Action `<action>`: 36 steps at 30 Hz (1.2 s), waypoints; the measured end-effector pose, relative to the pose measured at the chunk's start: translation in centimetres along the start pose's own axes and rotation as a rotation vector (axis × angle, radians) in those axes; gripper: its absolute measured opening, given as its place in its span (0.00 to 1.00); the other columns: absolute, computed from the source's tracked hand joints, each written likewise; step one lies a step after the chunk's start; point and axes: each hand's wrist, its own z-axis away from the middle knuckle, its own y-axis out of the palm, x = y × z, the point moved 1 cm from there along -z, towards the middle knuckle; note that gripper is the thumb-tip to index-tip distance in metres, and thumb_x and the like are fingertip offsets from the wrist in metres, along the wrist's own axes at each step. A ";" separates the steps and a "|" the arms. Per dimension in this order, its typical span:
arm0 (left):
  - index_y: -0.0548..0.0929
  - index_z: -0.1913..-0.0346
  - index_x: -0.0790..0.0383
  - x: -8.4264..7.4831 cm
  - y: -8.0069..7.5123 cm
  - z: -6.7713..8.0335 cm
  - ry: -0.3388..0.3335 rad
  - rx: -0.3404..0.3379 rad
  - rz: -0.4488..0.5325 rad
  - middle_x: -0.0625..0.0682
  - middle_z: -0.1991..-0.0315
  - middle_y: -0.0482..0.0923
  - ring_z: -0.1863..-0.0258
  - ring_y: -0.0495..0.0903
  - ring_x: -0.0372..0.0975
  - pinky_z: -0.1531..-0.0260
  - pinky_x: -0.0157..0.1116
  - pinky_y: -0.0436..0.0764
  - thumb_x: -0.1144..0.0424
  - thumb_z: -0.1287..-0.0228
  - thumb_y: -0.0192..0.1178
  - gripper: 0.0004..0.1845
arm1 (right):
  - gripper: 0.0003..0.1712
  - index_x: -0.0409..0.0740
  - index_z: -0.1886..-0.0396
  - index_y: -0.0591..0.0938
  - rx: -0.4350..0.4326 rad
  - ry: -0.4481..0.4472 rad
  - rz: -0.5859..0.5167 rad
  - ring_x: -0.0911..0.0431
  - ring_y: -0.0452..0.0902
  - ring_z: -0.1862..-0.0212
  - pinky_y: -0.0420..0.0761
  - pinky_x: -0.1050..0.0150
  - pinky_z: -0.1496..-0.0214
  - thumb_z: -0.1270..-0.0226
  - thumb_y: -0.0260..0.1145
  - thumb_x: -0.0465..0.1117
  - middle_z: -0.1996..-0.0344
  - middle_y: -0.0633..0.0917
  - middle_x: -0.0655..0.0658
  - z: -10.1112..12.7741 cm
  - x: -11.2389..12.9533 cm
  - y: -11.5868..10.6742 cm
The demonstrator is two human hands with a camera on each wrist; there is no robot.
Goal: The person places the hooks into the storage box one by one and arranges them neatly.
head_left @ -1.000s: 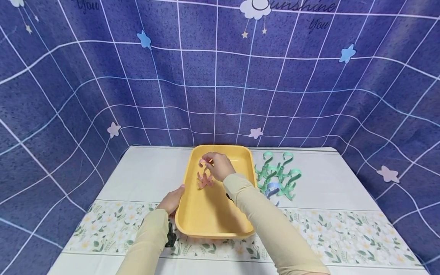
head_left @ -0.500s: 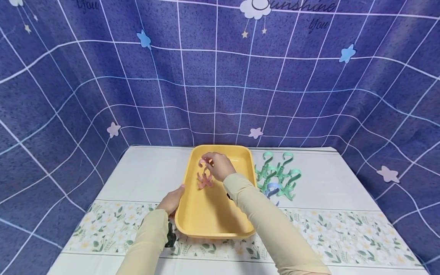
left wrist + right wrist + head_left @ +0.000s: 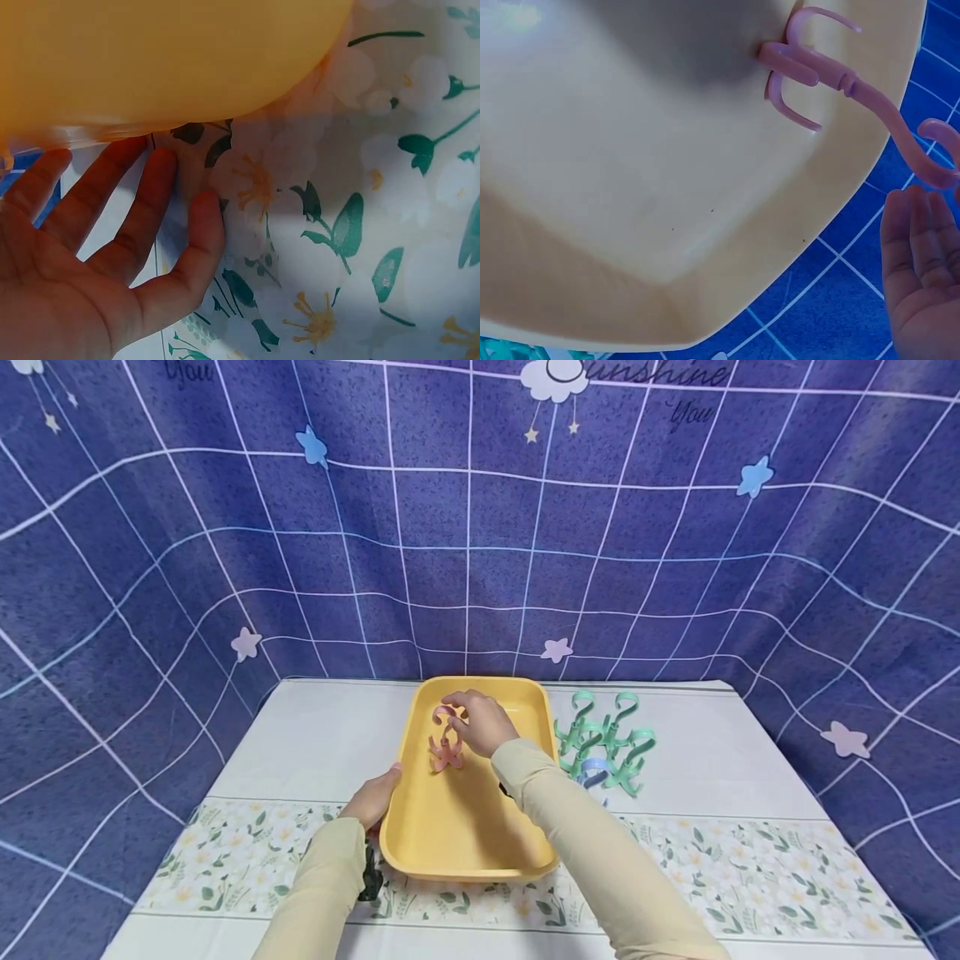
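A pink multi-prong hanging hook (image 3: 447, 753) stands on its curved prongs in the yellow tray (image 3: 480, 873), toward its back left. My right hand (image 3: 483, 720) is at the hook's curled top; in the right wrist view its straight fingers (image 3: 930, 247) lie right beside the curl, and the thumb is mostly hidden. At the tray's left side my left hand (image 3: 372, 797) holds the edge, thumb at the rim. Its fingers (image 3: 124, 195) reach against the tray's underside in the left wrist view.
Several green hanging hooks (image 3: 615, 735) and a blue one (image 3: 595, 768) stand close along the tray's right side. A white cloth with a floral band (image 3: 712, 868) covers the table. A blue grid-patterned curtain (image 3: 480, 568) hangs behind and on both sides.
The right hand has shifted slightly right and its fingers have loosened from the pink hook's curl, which shows more now. The hook stays standing, and the left hand keeps its place.
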 end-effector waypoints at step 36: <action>0.71 0.31 0.68 -0.1 -0.3 -0.3 -0.037 -0.004 -0.031 0.58 0.68 0.83 0.75 0.84 0.44 0.78 0.39 0.82 0.36 0.19 0.31 0.39 | 0.17 0.40 0.42 0.84 -0.135 -0.037 -0.069 0.47 0.84 0.50 0.81 0.52 0.48 0.28 0.68 0.37 0.50 0.87 0.40 1.0 -0.5 -5.8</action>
